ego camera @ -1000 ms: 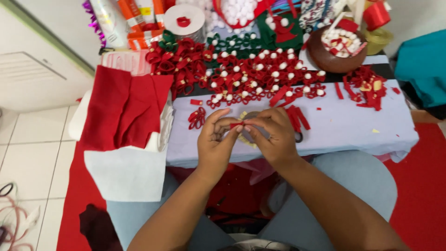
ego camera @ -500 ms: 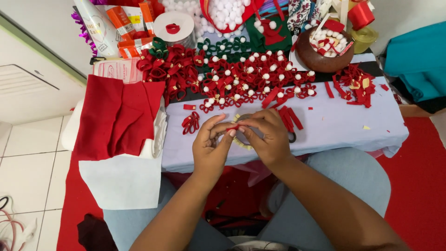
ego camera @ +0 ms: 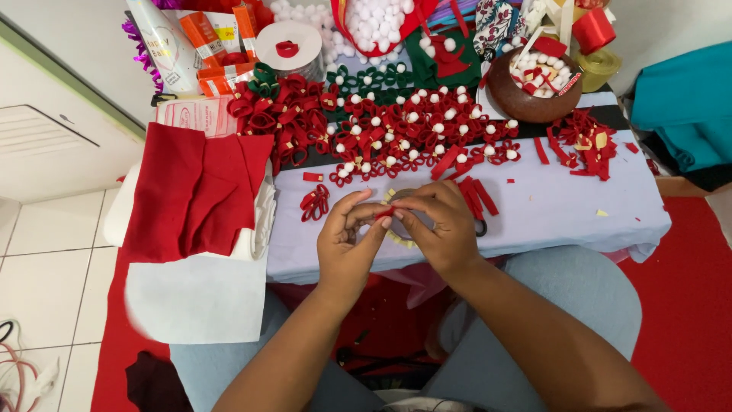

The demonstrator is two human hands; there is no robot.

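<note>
1. Head view looks down on both my hands, meeting at the near edge of the counter (ego camera: 549, 214), which is draped in a pale lavender cloth.
2. My left hand (ego camera: 349, 240) has its grip pinched together: thumb and forefinger close on a small red ribbon piece (ego camera: 385, 213).
3. My right hand (ego camera: 438, 225) pinches the same ribbon piece from the other side, fingertips almost touching those of the left, so both grips are clamped on it with no gap showing.
4. That ribbon piece sits just above the cloth, between the two hands; how it is folded I cannot tell.
5. A looped red ribbon bow (ego camera: 314, 203) lies on the cloth just left of my left hand, apart from it.
6. Loose red strips (ego camera: 476, 196) lie just beyond my right hand.
7. Farther back, a heap of red bows with white pompoms (ego camera: 415, 137) covers the counter, and a brown bowl (ego camera: 526, 103) holds more pompoms.
8. Folded red felt (ego camera: 194, 191) lies off to the left, over white sheets.
</note>
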